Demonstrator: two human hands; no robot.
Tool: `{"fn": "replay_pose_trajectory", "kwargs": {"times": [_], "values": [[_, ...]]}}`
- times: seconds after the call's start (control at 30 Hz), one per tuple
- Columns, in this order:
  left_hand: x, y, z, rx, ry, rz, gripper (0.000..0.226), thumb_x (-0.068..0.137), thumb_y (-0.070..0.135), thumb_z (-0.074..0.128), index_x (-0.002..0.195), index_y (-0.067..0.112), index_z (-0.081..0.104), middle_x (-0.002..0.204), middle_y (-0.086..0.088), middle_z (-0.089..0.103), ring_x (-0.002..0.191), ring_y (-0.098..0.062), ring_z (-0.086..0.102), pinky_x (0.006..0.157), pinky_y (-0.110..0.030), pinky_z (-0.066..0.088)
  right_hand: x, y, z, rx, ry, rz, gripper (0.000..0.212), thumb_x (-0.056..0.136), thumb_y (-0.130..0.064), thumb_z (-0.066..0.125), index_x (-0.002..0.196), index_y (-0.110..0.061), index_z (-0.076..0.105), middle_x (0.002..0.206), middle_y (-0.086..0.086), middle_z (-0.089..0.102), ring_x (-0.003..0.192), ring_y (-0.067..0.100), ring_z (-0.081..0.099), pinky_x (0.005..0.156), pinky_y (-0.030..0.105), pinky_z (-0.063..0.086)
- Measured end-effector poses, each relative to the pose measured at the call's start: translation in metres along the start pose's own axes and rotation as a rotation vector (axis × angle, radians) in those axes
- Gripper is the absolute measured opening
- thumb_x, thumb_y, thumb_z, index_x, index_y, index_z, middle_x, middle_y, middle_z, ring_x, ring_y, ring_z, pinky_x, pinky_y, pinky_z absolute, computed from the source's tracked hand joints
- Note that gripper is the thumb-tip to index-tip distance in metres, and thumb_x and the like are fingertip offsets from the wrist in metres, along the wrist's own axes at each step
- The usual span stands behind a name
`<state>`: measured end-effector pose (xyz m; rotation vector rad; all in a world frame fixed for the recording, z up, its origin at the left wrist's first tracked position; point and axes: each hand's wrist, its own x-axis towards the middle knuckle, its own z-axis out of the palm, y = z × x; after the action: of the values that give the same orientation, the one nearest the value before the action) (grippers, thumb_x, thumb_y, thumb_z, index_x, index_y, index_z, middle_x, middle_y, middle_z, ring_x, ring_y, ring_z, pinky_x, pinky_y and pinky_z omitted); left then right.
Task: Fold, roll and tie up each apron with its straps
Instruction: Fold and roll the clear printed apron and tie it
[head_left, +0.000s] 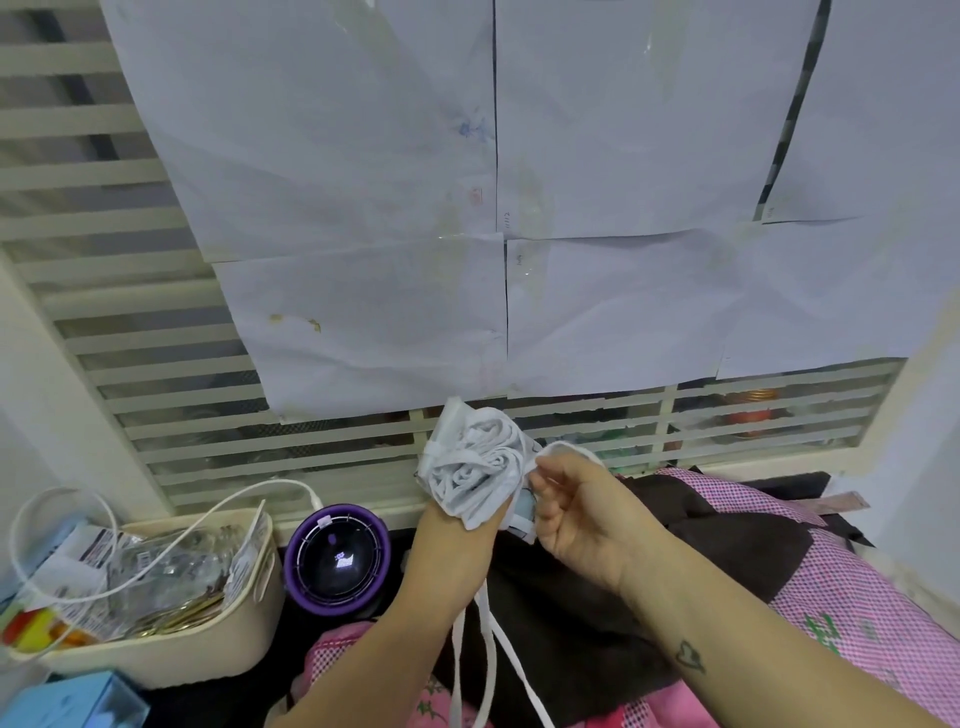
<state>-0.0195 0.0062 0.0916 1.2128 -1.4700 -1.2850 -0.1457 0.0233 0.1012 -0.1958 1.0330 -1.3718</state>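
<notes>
A white apron (475, 465), rolled into a tight bundle, is held up in front of the slatted window. My left hand (447, 519) grips the bundle from below, mostly hidden behind the cloth. My right hand (576, 512) pinches a white strap (563, 448) that loops off the bundle's right side. Long white strap ends (488, 649) hang down between my forearms. A dark brown and pink checked apron (727, 540) lies spread on the surface below my right arm.
A cream basket (171, 654) of packets and a white cable stands at the left. Beside it sits a purple round device (337, 558). Paper sheets (467, 208) cover the slatted window. A blue box (67, 701) lies at the bottom left.
</notes>
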Motion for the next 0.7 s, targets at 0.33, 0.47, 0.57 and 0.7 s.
{"fn": "replay_pose_trajectory", "kwargs": {"times": [0.33, 0.47, 0.57, 0.7], "values": [[0.007, 0.003, 0.008, 0.24, -0.181, -0.046, 0.019, 0.1, 0.038, 0.042, 0.109, 0.025, 0.054, 0.109, -0.005, 0.063, 0.105, -0.026, 0.06, 0.098, -0.04, 0.047, -0.009, -0.004, -0.01, -0.102, -0.068, -0.199, 0.012, 0.092, -0.003, 0.055, 0.082, -0.008, 0.059, 0.062, 0.002, 0.054, 0.048, 0.006, 0.042, 0.045, 0.015, 0.04], [0.0, 0.002, 0.011, 0.1, -0.163, -0.115, 0.034, 0.091, 0.047, 0.054, 0.11, 0.02, 0.062, 0.109, -0.012, 0.068, 0.102, -0.028, 0.064, 0.094, -0.046, 0.051, -0.01, -0.011, -0.017, -0.389, 0.04, -0.358, 0.015, 0.096, -0.012, 0.054, 0.083, -0.009, 0.061, 0.062, 0.003, 0.05, 0.051, 0.009, 0.043, 0.053, 0.02, 0.04], [-0.003, -0.005, 0.011, 0.063, -0.128, -0.009, 0.008, 0.091, 0.022, 0.063, 0.087, 0.024, 0.056, 0.087, 0.003, 0.063, 0.078, -0.004, 0.059, 0.071, -0.005, 0.048, -0.014, -0.013, -0.015, -0.443, 0.04, -0.394, 0.015, 0.099, -0.016, 0.049, 0.09, -0.01, 0.059, 0.068, 0.003, 0.061, 0.05, 0.008, 0.052, 0.053, 0.021, 0.041], [-0.005, -0.014, 0.002, 0.276, -0.14, 0.381, 0.043, 0.081, 0.006, 0.07, 0.106, 0.036, 0.052, 0.125, 0.002, 0.056, 0.109, -0.008, 0.056, 0.09, -0.011, 0.043, -0.025, -0.028, -0.015, -0.603, -0.048, -0.408, 0.025, 0.101, -0.019, 0.041, 0.079, -0.012, 0.053, 0.072, 0.004, 0.057, 0.062, 0.013, 0.051, 0.06, 0.026, 0.041]]}}
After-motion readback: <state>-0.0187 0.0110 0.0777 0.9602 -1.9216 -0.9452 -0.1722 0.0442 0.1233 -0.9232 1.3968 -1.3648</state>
